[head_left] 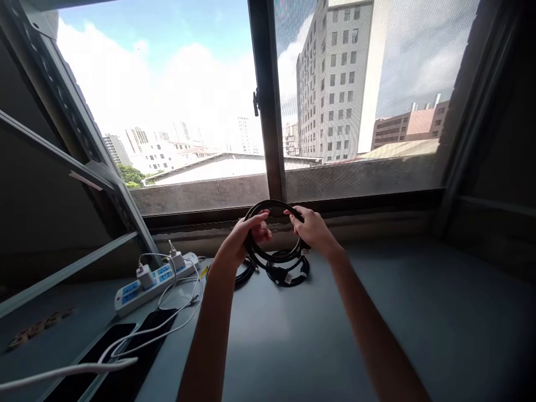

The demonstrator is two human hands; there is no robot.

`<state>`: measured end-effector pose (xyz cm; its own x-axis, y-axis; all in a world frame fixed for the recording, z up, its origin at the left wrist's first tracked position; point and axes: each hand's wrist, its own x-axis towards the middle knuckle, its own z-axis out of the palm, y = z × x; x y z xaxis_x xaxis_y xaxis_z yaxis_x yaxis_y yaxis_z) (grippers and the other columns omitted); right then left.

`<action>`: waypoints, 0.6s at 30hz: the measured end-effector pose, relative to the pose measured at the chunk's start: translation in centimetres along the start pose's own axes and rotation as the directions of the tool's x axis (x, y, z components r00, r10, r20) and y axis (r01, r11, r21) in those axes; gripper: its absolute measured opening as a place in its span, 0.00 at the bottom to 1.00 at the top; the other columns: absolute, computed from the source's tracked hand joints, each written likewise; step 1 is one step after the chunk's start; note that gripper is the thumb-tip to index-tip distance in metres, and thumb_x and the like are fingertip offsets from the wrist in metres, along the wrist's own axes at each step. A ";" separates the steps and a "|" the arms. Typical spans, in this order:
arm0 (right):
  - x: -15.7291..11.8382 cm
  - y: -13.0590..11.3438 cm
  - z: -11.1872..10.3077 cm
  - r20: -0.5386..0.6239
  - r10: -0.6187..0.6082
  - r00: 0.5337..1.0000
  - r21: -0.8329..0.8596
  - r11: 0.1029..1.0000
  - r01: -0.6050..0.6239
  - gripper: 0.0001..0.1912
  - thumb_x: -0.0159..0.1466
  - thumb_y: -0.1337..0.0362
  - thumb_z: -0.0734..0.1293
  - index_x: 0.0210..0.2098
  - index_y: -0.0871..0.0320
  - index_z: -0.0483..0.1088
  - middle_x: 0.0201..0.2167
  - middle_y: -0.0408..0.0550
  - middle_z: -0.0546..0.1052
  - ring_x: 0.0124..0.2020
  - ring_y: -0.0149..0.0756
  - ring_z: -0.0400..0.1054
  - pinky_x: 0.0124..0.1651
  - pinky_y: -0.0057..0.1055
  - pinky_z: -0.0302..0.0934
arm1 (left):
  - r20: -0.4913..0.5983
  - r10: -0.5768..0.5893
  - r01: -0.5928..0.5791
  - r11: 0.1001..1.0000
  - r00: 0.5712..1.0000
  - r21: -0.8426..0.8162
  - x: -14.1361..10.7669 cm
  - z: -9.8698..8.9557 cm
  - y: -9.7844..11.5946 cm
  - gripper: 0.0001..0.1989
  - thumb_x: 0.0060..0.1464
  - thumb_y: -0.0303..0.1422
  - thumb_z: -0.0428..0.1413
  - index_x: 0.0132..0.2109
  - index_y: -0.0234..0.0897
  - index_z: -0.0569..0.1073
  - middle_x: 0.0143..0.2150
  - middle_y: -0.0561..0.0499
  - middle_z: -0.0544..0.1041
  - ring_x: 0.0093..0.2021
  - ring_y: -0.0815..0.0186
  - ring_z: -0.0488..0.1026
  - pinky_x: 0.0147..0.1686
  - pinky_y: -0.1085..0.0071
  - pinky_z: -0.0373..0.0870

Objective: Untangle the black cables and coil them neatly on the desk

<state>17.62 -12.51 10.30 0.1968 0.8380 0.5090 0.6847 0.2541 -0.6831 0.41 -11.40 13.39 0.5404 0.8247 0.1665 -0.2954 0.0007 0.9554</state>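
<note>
A black cable (270,261) wound into a round coil is held up between my hands, above the far part of the table. My left hand (240,239) grips the coil's left side, its thumb lying across the loops. On the right side, my right hand (313,228) is closed round the loops with thumb and fingers. Below the raised coil, a second coiled black cable (299,277) with a connector and pale tags lies on the table. Another black coil (247,276) rests to its left, partly hidden by my left wrist and forearm.
A white power strip (157,282) with two plugged-in chargers stands at the left. White charging cables (167,332) trail from it over two dark flat devices (138,352). The grey table (293,346) ends at a window (274,139). Metal shelf bars (104,167) rise at the left.
</note>
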 end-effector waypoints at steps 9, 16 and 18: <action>0.9 1.6 0.5 -0.030 0.216 0.976 0.007 0.976 -0.216 0.13 0.64 0.67 0.55 0.45 0.57 0.67 0.23 0.43 0.72 0.25 0.30 0.68 0.23 0.21 0.58 | -0.165 -0.087 0.174 0.741 0.982 0.649 0.6 -0.4 -1.6 0.19 0.53 0.43 0.50 0.47 0.34 0.64 0.25 0.50 0.74 0.22 0.62 0.73 0.19 0.70 0.68; 0.8 2.6 0.0 0.125 0.313 0.941 -0.167 0.942 -0.292 0.09 0.60 0.62 0.62 0.32 0.61 0.71 0.27 0.50 0.75 0.25 0.33 0.70 0.24 0.22 0.59 | -0.285 -0.018 0.242 0.584 0.958 0.775 2.1 -1.5 -3.2 0.15 0.55 0.34 0.46 0.49 0.34 0.60 0.14 0.59 0.62 0.10 0.71 0.59 0.10 0.78 0.53; 0.8 3.1 -0.3 0.194 0.358 0.914 -0.207 0.925 -0.319 0.08 0.59 0.63 0.63 0.30 0.61 0.71 0.24 0.48 0.75 0.22 0.32 0.70 0.24 0.23 0.60 | -0.298 -0.032 0.263 0.564 0.954 0.783 2.5 -2.0 -3.6 0.15 0.54 0.34 0.46 0.49 0.34 0.60 0.14 0.59 0.61 0.11 0.72 0.59 0.10 0.78 0.53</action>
<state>20.09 -11.16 8.75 0.2889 0.9499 0.1192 0.7158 -0.1317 -0.6857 1.23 -8.19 9.85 0.2902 0.9553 0.0556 0.5923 -0.2249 0.7737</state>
